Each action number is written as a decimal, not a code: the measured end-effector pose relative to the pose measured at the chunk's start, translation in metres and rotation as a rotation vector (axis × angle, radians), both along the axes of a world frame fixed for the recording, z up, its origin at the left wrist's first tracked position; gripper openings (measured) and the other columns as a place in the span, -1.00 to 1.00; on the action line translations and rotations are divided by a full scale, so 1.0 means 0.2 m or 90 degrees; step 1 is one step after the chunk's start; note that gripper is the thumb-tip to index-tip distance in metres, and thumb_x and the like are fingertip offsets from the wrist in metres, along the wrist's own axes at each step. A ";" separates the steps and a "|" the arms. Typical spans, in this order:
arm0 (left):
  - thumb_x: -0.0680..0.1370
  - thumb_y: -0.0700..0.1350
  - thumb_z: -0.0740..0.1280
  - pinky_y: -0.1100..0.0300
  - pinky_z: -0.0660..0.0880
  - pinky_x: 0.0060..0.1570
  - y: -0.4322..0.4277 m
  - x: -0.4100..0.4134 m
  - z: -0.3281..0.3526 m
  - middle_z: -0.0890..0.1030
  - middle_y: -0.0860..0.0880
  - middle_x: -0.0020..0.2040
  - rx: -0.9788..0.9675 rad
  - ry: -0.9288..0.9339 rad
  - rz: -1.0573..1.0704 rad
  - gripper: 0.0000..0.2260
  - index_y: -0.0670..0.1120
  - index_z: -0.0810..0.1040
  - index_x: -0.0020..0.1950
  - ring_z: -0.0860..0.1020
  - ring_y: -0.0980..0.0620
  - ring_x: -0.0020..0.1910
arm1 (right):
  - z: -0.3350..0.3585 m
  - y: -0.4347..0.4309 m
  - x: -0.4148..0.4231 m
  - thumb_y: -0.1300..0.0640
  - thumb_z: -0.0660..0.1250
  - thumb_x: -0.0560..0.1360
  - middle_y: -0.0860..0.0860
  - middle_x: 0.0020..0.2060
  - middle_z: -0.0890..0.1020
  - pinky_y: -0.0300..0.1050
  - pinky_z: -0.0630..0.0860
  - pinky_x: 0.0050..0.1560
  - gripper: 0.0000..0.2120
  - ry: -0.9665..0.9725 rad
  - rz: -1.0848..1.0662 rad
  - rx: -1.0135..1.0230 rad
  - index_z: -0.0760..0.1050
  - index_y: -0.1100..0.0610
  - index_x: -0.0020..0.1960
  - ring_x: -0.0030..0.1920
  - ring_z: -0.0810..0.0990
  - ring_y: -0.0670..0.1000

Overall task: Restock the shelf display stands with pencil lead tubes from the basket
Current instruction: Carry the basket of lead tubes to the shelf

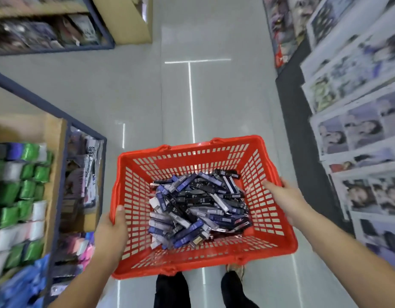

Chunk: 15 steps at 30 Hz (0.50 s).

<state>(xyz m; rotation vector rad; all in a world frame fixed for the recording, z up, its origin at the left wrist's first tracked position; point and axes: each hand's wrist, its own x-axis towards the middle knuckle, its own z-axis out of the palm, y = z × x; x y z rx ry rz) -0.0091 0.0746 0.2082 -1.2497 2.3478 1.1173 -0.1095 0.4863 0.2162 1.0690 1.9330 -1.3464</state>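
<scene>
A red plastic basket (274,218) hangs in front of me over a grey tiled aisle floor. Its bottom holds a loose heap of several pencil lead tubes (198,205), black, blue and pale purple, some marked HB. My left hand (112,236) grips the basket's left rim, thumb over the top edge. My right hand (280,196) grips the right rim, fingers inside the wall. The basket tilts slightly down to the left.
A low shelf (59,165) on the left holds green, white and blue packets and bagged items. Another shelf and a cardboard box (127,18) stand far left. Racks of printed photo sheets (358,130) line the right side. My feet show below the basket.
</scene>
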 end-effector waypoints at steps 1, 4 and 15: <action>0.67 0.23 0.15 -0.05 0.60 -0.06 0.05 -0.02 0.14 0.69 -0.16 -0.03 -0.023 0.022 -0.011 -0.52 -0.17 0.56 0.18 0.67 -0.18 -0.14 | 0.16 0.06 -0.01 -0.12 0.43 0.57 0.08 -0.03 0.75 0.28 0.66 0.09 -0.71 0.019 0.011 -0.017 0.49 -0.04 0.21 -0.11 0.77 0.16; 0.71 0.12 0.15 -0.09 0.48 0.07 0.18 -0.11 0.55 0.64 -0.30 0.07 -0.102 0.067 -0.025 -0.57 -0.24 0.54 0.18 0.60 -0.35 0.05 | 0.60 0.18 -0.05 -0.13 0.38 0.61 0.07 -0.02 0.75 0.18 0.68 0.01 -0.78 0.093 0.014 -0.054 0.49 -0.08 0.19 -0.08 0.77 0.14; 0.67 0.27 0.08 -0.10 0.56 0.11 0.21 -0.85 1.13 0.66 -0.29 0.11 -0.190 0.177 -0.070 -0.45 -0.21 0.51 0.22 0.63 -0.35 0.07 | 1.30 0.26 -0.58 -0.06 0.32 0.64 0.09 -0.03 0.70 0.09 0.66 -0.02 -0.82 0.336 0.000 0.018 0.49 0.03 0.14 -0.08 0.72 0.12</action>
